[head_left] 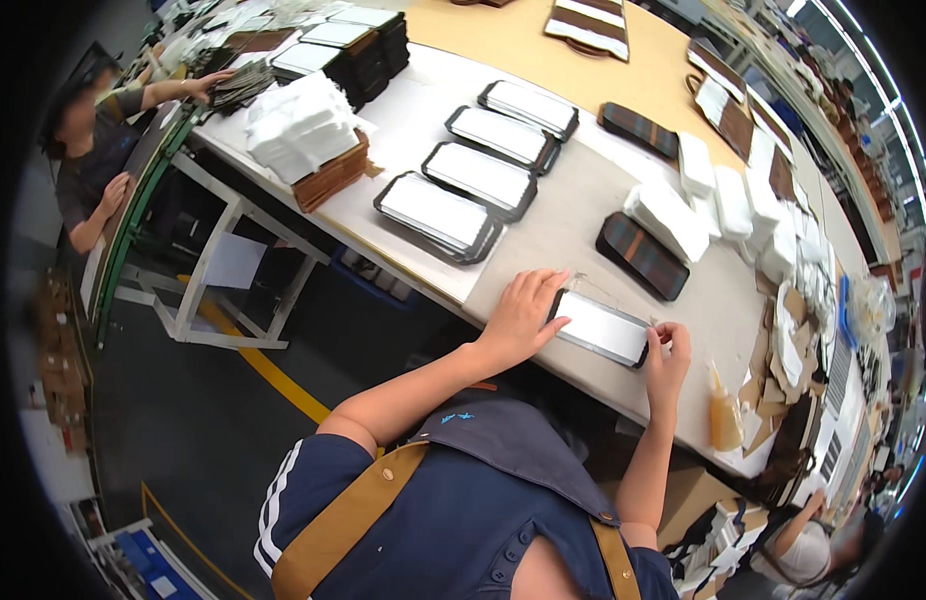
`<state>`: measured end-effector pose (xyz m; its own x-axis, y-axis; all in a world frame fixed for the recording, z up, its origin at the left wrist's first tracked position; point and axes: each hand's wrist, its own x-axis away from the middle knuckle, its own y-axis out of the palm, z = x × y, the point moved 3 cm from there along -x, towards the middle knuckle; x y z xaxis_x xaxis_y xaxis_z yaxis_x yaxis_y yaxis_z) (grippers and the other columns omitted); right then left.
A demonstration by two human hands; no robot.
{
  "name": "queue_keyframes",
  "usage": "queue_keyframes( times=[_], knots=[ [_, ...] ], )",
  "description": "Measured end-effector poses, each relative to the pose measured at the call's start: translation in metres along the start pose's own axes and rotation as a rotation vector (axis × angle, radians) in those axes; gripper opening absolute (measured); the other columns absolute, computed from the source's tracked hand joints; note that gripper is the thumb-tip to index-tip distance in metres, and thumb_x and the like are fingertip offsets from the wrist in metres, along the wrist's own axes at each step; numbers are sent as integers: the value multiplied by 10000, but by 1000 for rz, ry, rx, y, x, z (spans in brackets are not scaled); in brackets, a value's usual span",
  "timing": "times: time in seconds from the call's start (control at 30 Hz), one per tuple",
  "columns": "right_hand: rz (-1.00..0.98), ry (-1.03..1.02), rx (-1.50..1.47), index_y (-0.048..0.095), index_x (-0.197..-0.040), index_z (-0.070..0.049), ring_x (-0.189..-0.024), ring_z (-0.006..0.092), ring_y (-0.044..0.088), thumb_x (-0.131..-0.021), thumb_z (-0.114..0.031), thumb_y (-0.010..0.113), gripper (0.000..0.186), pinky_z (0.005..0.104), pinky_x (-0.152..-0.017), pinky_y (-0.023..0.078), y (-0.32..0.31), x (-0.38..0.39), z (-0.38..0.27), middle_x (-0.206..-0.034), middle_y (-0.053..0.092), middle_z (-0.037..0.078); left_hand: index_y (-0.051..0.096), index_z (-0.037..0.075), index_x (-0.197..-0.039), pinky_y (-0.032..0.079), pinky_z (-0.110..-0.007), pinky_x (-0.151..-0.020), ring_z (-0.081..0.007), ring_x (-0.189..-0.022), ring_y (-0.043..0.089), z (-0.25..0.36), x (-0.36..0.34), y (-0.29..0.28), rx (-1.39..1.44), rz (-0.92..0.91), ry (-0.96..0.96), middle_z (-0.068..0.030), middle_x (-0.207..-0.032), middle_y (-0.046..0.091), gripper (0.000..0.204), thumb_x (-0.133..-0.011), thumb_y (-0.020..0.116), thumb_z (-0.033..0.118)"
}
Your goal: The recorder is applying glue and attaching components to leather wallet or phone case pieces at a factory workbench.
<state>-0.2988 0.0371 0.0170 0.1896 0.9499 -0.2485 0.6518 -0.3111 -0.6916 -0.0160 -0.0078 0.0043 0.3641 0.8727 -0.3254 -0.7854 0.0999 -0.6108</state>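
Workshop table [583, 215], near edge: flat dark-rimmed case [603, 328]. Left hand [521, 315] flat on case's left end, fingers spread; right hand [668, 358] pinching right end. Step: aligning case. Next likely needs firm pressing.

1. Glossy white face, dark matt rim: flat case [603, 328] at the table's near edge.
2. Matt, smooth pale tabletop [573, 215].
3. Woven-looking striped cloth on dark pouch [643, 256].
4. Soft white paper stacks [301, 125] at the left corner.
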Motion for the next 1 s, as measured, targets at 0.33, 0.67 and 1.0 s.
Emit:
queue_keyframes(
  times=[0.33,0.67,1.0],
  knots=[
    [-4,-3,-525,557,-1296,-16,-789,46,509,-1008,6,666,309,202,-719,433,26,-27,-94,-986,584,3,683,0,-1188,482,-231,-756,-32,-835,558,-45,-39,-66,717,0,-341,35,-928,668,263,-1005,730,183],
    [-78,-326,-43,286,-1570,71,-811,184,536,-892,-282,856,954,331,-738,513,193,-148,-124,-1127,548,145,567,-15,-1416,500,-462,-1012,-395,-1164,613,-185,-100,-174,-420,145,-282,-241,-1216,653,620,-942,747,342],
    [-151,-175,-184,363,-1542,68,-821,148,577,-856,-178,875,890,314,-718,522,235,-148,-107,-1091,599,107,655,-113,-1248,536,-324,-764,-206,-820,658,-236,-147,-186,178,-379,-622,-155,-1043,719,773,-855,805,535]
  ],
)
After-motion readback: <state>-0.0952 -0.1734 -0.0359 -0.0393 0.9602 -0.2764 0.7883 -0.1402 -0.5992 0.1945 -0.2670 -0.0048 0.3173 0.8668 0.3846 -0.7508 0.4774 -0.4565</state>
